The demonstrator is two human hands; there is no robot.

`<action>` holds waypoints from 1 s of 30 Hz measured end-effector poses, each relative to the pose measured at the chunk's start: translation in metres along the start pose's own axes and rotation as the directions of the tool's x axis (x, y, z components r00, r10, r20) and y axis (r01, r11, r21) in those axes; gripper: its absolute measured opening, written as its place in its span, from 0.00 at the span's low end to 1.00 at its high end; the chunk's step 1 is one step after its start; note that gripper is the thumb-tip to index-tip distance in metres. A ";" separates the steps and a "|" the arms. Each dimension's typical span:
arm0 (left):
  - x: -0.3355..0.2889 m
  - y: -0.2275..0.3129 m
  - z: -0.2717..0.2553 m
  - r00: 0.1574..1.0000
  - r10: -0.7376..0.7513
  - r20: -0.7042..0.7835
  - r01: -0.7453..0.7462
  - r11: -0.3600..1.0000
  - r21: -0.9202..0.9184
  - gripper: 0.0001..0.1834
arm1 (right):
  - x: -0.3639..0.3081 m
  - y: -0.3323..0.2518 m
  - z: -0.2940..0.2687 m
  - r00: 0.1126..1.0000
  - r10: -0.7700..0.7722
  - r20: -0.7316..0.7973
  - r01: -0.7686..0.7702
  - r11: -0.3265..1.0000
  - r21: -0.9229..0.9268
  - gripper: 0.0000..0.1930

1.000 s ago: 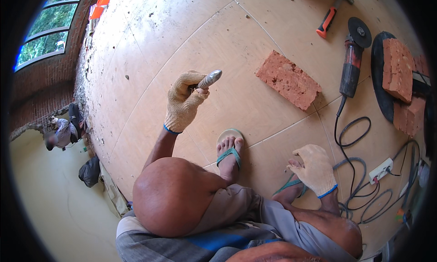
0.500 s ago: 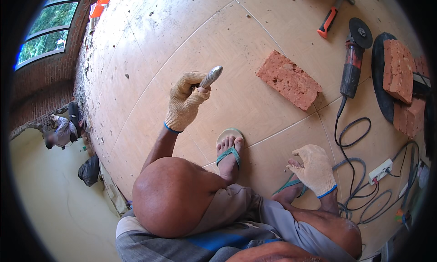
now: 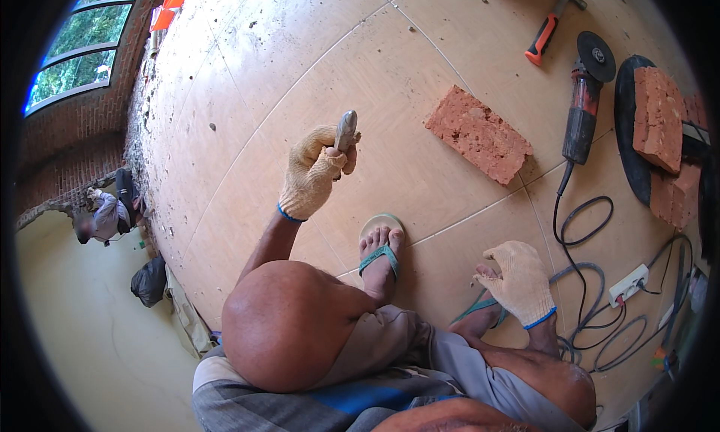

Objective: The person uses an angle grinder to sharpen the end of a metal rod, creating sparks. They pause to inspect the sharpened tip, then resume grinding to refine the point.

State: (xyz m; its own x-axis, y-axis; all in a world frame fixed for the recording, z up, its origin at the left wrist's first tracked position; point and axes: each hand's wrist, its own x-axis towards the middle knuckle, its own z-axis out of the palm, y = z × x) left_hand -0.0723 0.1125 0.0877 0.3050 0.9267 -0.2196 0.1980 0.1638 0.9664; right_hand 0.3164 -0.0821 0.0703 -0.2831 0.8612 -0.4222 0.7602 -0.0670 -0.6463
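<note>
Open floor lies between the left hand and the lone brick; beyond it the angle grinder blocks the stacked bricks, and its looped cord lies between them and the right hand.

Light: bright daylight entered through a multi-paned glass window with grey bars at upper left. Glare: whitened the beige tiled floor nearest it. Shadows: lay soft. Distortion: fisheye bowed straight edges; black ringed the rim; blue fringed the window. Blur: covered a distant co-worker's head.
</note>
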 end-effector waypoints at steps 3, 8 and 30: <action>0.000 0.000 0.000 1.000 -0.020 0.000 0.020 1.000 -0.004 0.27 | 0.000 0.000 -0.001 1.000 -0.015 -0.017 0.015 1.000 0.000 0.22; 0.002 0.000 0.003 0.999 0.035 0.027 -0.032 0.995 -0.097 0.30 | 0.000 -0.002 -0.002 1.000 -0.007 -0.023 0.008 1.000 0.004 0.22; 0.018 -0.008 0.021 0.973 -0.097 0.208 0.193 0.838 -0.511 0.38 | 0.000 0.000 -0.002 0.998 -0.055 -0.038 0.055 0.998 -0.014 0.22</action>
State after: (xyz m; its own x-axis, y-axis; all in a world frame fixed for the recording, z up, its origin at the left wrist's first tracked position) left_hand -0.0489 0.1210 0.0733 0.4716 0.8155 -0.3354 -0.2510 0.4888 0.8355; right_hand 0.3175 -0.0808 0.0710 -0.3026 0.8819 -0.3615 0.7514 -0.0126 -0.6597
